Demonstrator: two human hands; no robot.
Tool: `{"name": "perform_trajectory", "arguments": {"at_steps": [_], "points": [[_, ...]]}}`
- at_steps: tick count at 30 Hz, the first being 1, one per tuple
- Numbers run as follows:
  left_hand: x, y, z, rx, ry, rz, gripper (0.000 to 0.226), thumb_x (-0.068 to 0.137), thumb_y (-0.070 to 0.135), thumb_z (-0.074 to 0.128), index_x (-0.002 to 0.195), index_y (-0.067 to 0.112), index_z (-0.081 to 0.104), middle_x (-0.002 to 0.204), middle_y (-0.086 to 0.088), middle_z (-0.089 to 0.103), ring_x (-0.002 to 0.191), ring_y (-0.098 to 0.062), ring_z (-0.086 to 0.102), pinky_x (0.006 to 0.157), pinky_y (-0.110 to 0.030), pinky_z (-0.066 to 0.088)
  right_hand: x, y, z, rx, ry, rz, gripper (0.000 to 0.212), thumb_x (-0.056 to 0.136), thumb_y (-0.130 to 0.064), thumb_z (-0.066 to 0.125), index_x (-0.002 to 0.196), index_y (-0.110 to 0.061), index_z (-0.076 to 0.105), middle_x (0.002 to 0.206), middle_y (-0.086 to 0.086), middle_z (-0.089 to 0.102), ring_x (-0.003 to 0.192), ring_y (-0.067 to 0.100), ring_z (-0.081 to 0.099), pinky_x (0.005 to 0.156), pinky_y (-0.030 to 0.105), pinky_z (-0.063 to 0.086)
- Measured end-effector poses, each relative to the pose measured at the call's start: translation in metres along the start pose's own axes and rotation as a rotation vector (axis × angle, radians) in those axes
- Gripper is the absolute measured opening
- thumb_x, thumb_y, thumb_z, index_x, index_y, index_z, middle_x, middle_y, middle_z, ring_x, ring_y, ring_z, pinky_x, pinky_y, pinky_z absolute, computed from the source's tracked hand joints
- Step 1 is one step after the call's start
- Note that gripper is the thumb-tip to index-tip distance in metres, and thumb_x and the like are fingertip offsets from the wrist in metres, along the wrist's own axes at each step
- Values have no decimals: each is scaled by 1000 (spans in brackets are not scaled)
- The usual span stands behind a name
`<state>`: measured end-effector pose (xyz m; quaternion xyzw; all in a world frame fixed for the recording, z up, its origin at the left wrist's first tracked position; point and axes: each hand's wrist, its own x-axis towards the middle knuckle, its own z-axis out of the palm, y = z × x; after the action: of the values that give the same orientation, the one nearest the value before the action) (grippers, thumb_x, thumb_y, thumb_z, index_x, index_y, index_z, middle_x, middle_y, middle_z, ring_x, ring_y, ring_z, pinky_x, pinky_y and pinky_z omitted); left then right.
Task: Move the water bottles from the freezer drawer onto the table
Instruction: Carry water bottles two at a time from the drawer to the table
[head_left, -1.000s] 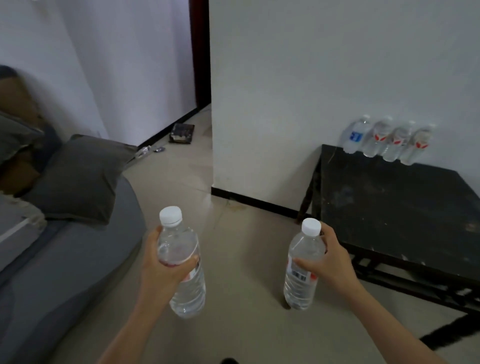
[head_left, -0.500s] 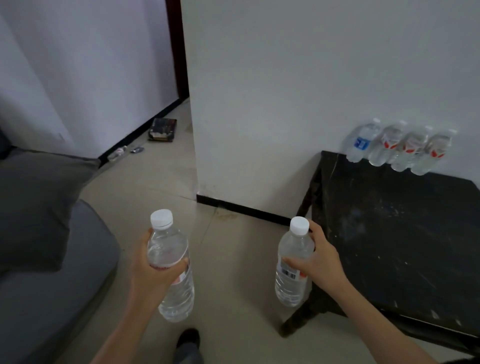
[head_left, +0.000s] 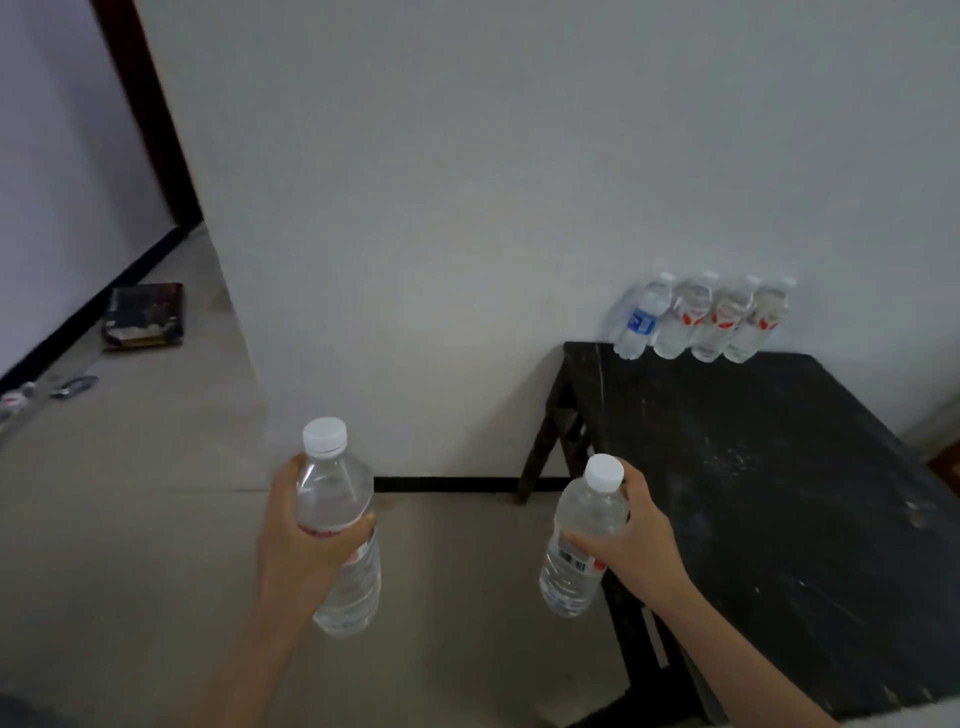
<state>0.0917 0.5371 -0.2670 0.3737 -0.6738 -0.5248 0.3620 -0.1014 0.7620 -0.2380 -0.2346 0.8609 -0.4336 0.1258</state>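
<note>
- Left hand (head_left: 298, 543): fingers and thumb wrapped round the middle of the left-hand bottle (head_left: 335, 491), a full grip on the body at its red label.
- Left-hand bottle: clear plastic, white cap on, near upright. Held in the air over the tan floor (head_left: 130, 519), well left of the table (head_left: 779, 493).
- Right hand (head_left: 636, 543): curled round the upper body of the right-hand bottle (head_left: 584, 525), thumb across the front, fingers behind the shoulder by the cap.
- Right-hand bottle: clear, white cap, barcode label facing the camera, tilted with the cap toward the table. In view it hangs at the table's left edge, not resting on it.
- Table: black top, scuffed with pale marks, set against the white wall (head_left: 467, 208).
- Row of 4 bottles (head_left: 701, 322) stands at the table's back edge against the wall, side by side. The leftmost, the blue-labelled bottle (head_left: 641, 323), differs; the other 3 carry red labels.
- Floor, far left: a dark flat box (head_left: 144, 314) lies beside the wall corner.
- Black baseboard (head_left: 447, 484) runs along the wall foot.
</note>
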Motion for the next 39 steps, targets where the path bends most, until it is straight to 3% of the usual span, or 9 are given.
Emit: {"name": "perform_trajectory", "arguments": {"at_steps": [5,10,14,18,22,27,31,36,39], "points": [[49,-4,45,-35,-215,40,84,53,12,86,119,36,40,112,3,53,97,-18,53,82,-33,40,24,12,-15,-16,74,157,81,65,-21,80,128,-35,31,101,-16,52,97,11,54,84,37,52],[76,-11,108,-74,-410,38,82,58,-4,82,119,33,41,110,6,55,99,-14,55,84,-31,43,48,35,-36,-13,195,245,57,66,-28,77,98,-52,36,93,-14,55,88,9,57,76,32,51],[93,-6,164,-77,-484,62,81,58,-1,82,108,48,41,105,15,56,94,-4,57,75,-18,42,74,65,-61,-18,244,289,81,64,-19,81,127,-35,32,96,-17,50,98,13,54,79,32,50],[115,7,229,-62,-527,96,81,60,4,82,109,52,39,107,21,55,94,4,55,77,-23,42,121,93,-88,16,301,277,85,63,-19,82,130,-33,30,101,-15,50,100,15,55,77,32,52],[138,20,285,-47,-525,118,82,61,3,82,107,56,38,103,28,53,90,18,53,71,-13,39,173,111,-115,56,342,276,87,64,-19,81,132,-34,29,106,-11,48,103,17,52,81,37,52],[163,35,363,-45,-497,128,85,60,3,83,119,41,35,107,21,50,95,-3,51,77,-15,39,235,136,-153,82,377,271,86,64,-19,80,131,-34,30,115,-5,51,112,21,52,90,48,50],[171,38,409,-55,-565,129,82,60,2,82,117,38,36,109,15,51,97,-6,52,86,-24,41,262,154,-167,69,417,312,86,63,-18,81,131,-33,31,113,-8,50,114,22,52,89,44,50],[184,35,478,-68,-708,121,75,63,0,80,110,44,40,110,12,54,100,-3,55,87,-19,41,290,181,-177,65,456,397,85,61,-21,82,125,-40,31,108,-15,49,109,18,53,88,46,51],[194,28,524,-79,-768,122,75,63,4,80,112,45,41,114,15,52,106,-1,52,91,-22,39,311,190,-180,65,496,417,82,61,-23,82,115,-51,28,99,-22,48,100,10,51,82,34,50]]}}
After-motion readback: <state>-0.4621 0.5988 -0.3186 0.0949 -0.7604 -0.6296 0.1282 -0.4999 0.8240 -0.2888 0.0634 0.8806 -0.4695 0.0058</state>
